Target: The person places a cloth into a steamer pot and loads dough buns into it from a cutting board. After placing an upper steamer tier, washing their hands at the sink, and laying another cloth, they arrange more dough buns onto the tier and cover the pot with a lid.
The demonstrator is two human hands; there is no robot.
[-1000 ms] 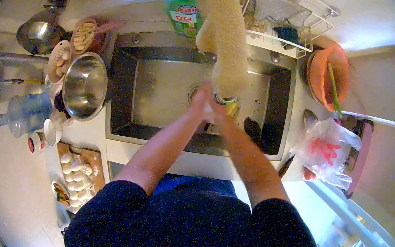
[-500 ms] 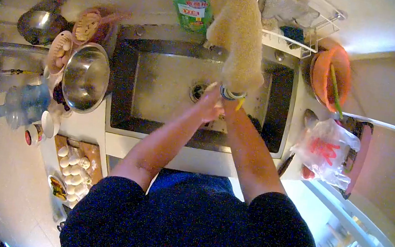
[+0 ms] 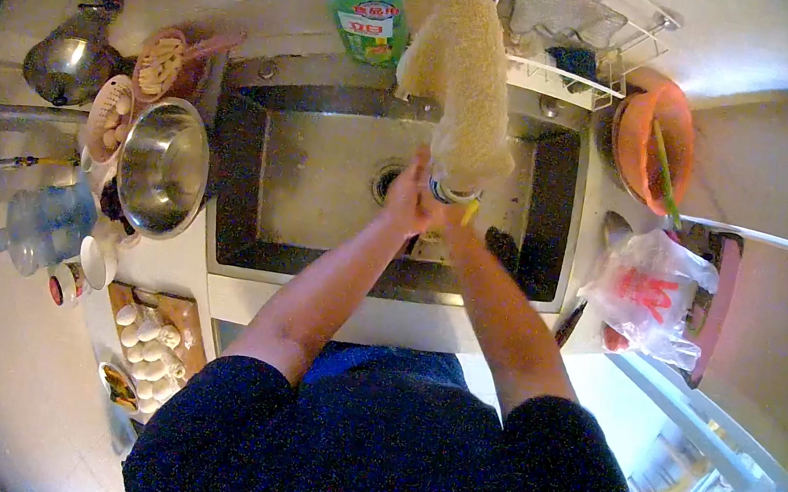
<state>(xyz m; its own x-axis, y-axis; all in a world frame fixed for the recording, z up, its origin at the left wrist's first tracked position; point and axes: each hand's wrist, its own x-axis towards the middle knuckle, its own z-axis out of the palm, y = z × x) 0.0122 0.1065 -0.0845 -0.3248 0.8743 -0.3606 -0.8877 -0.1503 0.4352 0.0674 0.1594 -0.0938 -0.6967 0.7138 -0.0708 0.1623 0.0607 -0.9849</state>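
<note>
Both hands are close together over the steel sink (image 3: 309,204). My left hand (image 3: 408,200) has its fingers stretched out, pointing toward the back of the sink, and no object shows in it. Beside it, my right hand (image 3: 450,218) is mostly hidden under the lower end of a beige fuzzy cloth (image 3: 467,85), so its fingers do not show. A blue-and-white ring-shaped piece (image 3: 452,192) and a bit of yellow sit where the cloth meets the right hand; I cannot tell what they belong to. The drain (image 3: 386,182) lies left of the hands.
Left of the sink stand a steel bowl (image 3: 163,168), a basket of eggs (image 3: 110,121) and a board (image 3: 194,319) with pale round pieces. A green bottle (image 3: 368,16) and a wire rack (image 3: 612,90) are behind. An orange basin (image 3: 638,144) and plastic bag (image 3: 649,292) are right.
My left hand's fingers now reach straighter toward the back, beside the cloth's end. The whole view has shifted slightly.
</note>
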